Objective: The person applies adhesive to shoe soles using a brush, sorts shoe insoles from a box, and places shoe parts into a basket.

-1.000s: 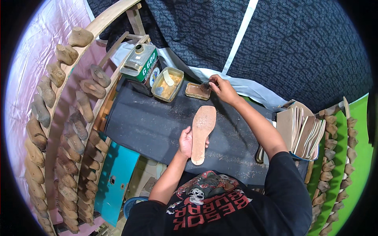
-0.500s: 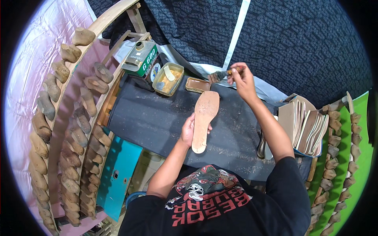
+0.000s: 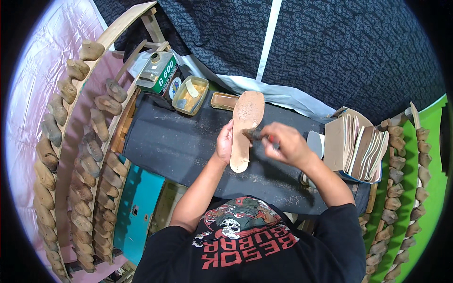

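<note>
My left hand [image 3: 225,142] grips a tan shoe insole [image 3: 249,112] by its left side, with the wide end pointing away from me. The fingers go underneath it and are partly hidden. Closed around the handle of a brush [image 3: 255,134], my right hand [image 3: 285,144] is at the insole's right edge. The dark bristle end rests on or just over the insole's narrow middle; a small wet-looking patch shows near there. Beyond the insole lies a small shallow tray [image 3: 223,100] with brown content, partly covered by the insole's wide end.
A plastic tub [image 3: 190,95] with yellowish paste and a pale scraper stands beside a green metal can [image 3: 158,73]. On the right, a box [image 3: 361,146] holds several upright insoles. Racks of wooden shoe lasts [image 3: 85,198] line both sides of the dark table [image 3: 188,137].
My right hand has come down and toward me with the brush, from above the tray's right side to the insole. The insole has shifted slightly away from me.
</note>
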Demonstrator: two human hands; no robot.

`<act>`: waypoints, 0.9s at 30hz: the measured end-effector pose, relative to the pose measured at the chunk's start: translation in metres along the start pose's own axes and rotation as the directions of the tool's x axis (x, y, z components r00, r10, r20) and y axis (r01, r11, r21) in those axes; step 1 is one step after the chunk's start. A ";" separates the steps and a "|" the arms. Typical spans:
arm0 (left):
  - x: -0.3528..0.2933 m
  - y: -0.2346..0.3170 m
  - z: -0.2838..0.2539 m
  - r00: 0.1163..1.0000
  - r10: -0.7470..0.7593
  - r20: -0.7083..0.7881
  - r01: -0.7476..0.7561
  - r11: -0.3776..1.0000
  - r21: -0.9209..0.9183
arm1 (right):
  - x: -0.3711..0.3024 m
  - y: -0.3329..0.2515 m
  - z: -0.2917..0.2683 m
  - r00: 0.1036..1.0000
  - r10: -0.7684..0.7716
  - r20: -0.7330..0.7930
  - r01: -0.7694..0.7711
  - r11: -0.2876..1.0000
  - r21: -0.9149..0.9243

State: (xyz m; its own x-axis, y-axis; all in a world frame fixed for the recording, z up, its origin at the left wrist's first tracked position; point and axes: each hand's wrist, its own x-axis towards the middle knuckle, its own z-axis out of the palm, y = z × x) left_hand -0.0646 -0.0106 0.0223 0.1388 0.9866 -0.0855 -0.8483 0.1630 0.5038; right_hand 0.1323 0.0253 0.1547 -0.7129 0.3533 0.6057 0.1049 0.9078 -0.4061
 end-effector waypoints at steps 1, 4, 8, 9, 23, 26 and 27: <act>0.000 -0.001 0.006 1.000 0.000 0.000 0.000 1.000 -0.001 | 0.001 -0.011 -0.007 0.994 -0.023 0.104 0.024 1.000 -0.012; -0.001 -0.005 0.013 0.996 -0.037 -0.078 0.036 0.999 -0.012 | -0.009 -0.011 0.004 0.999 0.037 0.008 -0.037 0.993 0.115; -0.002 -0.004 0.006 0.995 -0.086 0.059 0.085 0.996 0.014 | 0.010 0.003 -0.017 0.997 0.004 -0.078 -0.014 0.990 -0.140; -0.001 -0.005 0.006 0.994 -0.090 0.062 0.089 0.996 0.015 | 0.010 0.008 -0.018 0.990 -0.004 -0.144 -0.021 0.985 -0.170; 0.003 -0.012 0.011 0.997 -0.075 -0.022 0.075 0.997 0.019 | 0.003 -0.002 -0.008 0.995 0.042 -0.091 -0.049 0.996 -0.071; 0.005 -0.015 0.001 0.991 -0.104 0.083 0.098 0.993 0.074 | 0.008 0.009 -0.017 0.975 0.170 -0.145 -0.192 0.968 -0.161; 0.006 -0.016 -0.001 0.991 -0.103 0.084 0.096 0.993 0.074 | 0.008 0.009 -0.016 0.975 0.168 -0.146 -0.191 0.968 -0.162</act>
State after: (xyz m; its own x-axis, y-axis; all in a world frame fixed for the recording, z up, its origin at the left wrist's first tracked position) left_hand -0.0506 -0.0077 0.0129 0.2674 0.9614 -0.0645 -0.7905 0.2572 0.5558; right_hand 0.1386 0.0394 0.1667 -0.5761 0.5301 0.6221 0.3500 0.8478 -0.3984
